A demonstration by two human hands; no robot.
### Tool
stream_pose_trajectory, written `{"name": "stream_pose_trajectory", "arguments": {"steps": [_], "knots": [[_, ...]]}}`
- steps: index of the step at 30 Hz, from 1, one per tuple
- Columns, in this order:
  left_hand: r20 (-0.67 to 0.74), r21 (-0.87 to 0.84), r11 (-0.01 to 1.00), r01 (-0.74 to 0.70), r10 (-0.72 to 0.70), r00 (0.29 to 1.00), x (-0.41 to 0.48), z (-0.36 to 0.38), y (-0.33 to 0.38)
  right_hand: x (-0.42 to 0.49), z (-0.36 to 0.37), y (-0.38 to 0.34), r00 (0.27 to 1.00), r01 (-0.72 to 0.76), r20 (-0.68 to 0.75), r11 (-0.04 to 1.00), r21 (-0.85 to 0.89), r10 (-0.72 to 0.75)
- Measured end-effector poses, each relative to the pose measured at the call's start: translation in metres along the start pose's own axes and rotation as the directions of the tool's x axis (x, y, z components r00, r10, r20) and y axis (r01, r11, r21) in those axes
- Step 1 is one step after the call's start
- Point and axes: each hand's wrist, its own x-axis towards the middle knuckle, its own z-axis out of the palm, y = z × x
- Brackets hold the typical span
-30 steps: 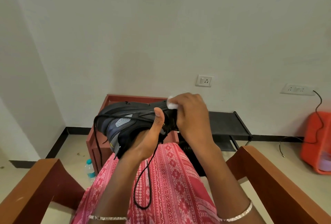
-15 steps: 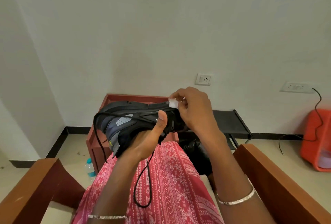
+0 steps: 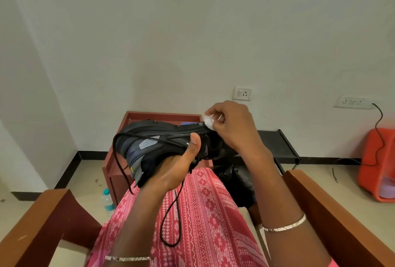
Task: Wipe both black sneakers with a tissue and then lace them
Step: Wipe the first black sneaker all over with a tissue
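The left hand point(image 3: 171, 170) is raised in front of the body, fingers curled under a black mesh sneaker point(image 3: 154, 145), thumb pressed upright against its side. The right hand point(image 3: 233, 125) arches over from the right, wrist bent, fingertips pinching a small white crumpled tissue point(image 3: 208, 122) against the sneaker's end. Both forearms are bare.

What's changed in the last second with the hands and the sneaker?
The right hand slid a little to the right off the end of the sneaker, which it covered a second ago, and its wrist rose. It still pinches the tissue against much the same spot. Unchanged: the left hand keeps its grip under the sneaker, thumb on its side, and the lace dangles over the lap.
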Motion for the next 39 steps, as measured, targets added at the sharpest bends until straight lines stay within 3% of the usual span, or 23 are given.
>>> {"name": "stream_pose_trajectory", "arguments": {"steps": [3, 8, 11, 14, 19, 29, 36, 39], "knots": [[-0.008, 0.002, 1.000, -0.026, 0.026, 1.000, 0.000, -0.001, 0.000, -0.004, 0.005, -0.005, 1.000, -0.007, -0.016, 0.999, 0.037, 0.007], [0.033, 0.056, 0.998, -0.017, 0.015, 0.999, -0.003, 0.005, 0.004, -0.009, 0.016, -0.033, 0.981, 0.122, 0.099, 0.923, 0.364, -0.168], [0.061, 0.080, 0.997, 0.004, -0.008, 0.998, -0.004, 0.006, 0.007, -0.008, 0.015, -0.033, 0.973, 0.145, 0.094, 0.871, 0.469, -0.212], [0.089, 0.086, 0.996, -0.002, -0.006, 0.996, -0.006, 0.005, 0.010, -0.004, 0.008, -0.014, 0.972, 0.162, 0.109, 0.932, 0.325, -0.207], [0.082, 0.071, 0.997, 0.025, -0.031, 0.996, -0.002, 0.004, 0.006, -0.002, -0.005, 0.016, 0.998, 0.047, 0.035, 0.994, 0.101, -0.051], [0.121, 0.102, 0.994, 0.033, -0.046, 0.992, -0.009, 0.007, 0.012, -0.007, 0.015, -0.025, 0.955, 0.269, 0.013, 0.884, 0.383, -0.296], [0.127, 0.099, 0.995, 0.012, -0.024, 0.992, -0.008, 0.000, 0.015, -0.005, -0.011, 0.007, 0.988, 0.129, 0.081, 0.991, 0.042, -0.133], [0.125, 0.098, 0.995, 0.031, -0.043, 0.991, -0.009, 0.000, 0.018, -0.008, -0.010, 0.009, 0.992, 0.120, 0.043, 0.993, 0.023, -0.121]]}}
